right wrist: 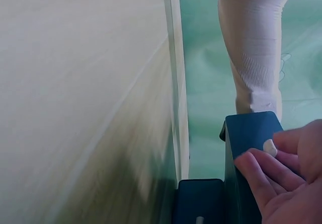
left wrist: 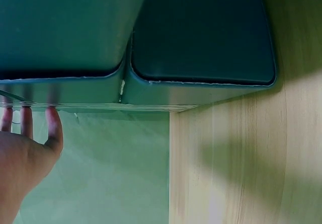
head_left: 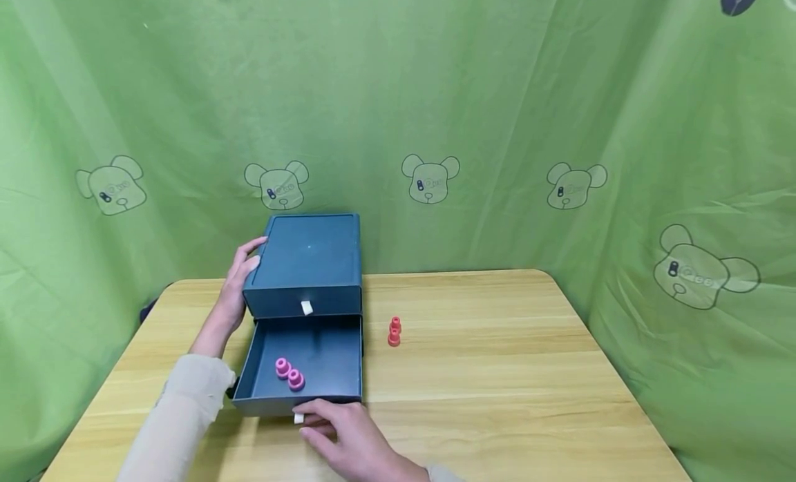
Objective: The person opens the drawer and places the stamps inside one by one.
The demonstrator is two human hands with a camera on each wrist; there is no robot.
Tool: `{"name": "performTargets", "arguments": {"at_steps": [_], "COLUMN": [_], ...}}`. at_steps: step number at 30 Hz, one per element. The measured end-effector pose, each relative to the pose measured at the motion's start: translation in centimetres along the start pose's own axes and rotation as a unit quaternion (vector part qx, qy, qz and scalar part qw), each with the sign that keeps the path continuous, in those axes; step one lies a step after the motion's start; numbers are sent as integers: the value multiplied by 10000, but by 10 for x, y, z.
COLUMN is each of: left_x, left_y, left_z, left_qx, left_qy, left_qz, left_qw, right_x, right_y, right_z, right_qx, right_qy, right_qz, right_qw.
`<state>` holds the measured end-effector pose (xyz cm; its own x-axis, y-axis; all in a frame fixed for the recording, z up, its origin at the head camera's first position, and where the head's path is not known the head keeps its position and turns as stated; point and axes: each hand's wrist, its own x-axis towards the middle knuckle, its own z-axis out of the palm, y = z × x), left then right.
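Note:
A dark blue two-drawer box (head_left: 314, 251) stands on the table with its lower drawer (head_left: 329, 354) pulled out. Two small pink stepped pieces with ring-like tops (head_left: 296, 380) lie together inside that drawer. My left hand (head_left: 235, 282) rests against the box's left side; in the left wrist view its fingertips (left wrist: 54, 116) touch the wall. At the drawer front, my right hand (head_left: 351, 434) has fingers and thumb around the small white knob (right wrist: 270, 147), pinching it. Two similar red pieces (head_left: 394, 337) stand on the table to the right of the box.
The upper drawer, with its own white knob (head_left: 307, 307), is closed. Under everything is a light wooden table (head_left: 497, 371). Green curtain (head_left: 497, 88) with bear-head drawings surrounds the table's back and sides.

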<state>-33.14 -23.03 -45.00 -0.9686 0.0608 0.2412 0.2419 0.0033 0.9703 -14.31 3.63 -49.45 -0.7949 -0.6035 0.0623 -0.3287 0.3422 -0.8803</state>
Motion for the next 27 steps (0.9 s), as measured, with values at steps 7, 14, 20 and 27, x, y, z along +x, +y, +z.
{"name": "performTargets", "arguments": {"at_steps": [7, 14, 20, 27], "left_x": [1, 1, 2, 1], "left_y": [0, 0, 0, 0], "left_z": [-1, -1, -1, 0], "left_qx": [37, 88, 91, 76], "left_qy": [-12, -23, -38, -12], "left_qz": [7, -3, 4, 33], "left_qw": [10000, 10000, 10000, 10000], "right_x": [2, 4, 5, 5], "right_y": [-2, -5, -8, -10], "right_z": [4, 5, 3, 3], "right_qx": [263, 358, 454, 436], "right_qy": [392, 749, 850, 877], "right_qz": [232, 318, 306, 285], "right_qw": [9986, 9960, 9949, 9948]}}
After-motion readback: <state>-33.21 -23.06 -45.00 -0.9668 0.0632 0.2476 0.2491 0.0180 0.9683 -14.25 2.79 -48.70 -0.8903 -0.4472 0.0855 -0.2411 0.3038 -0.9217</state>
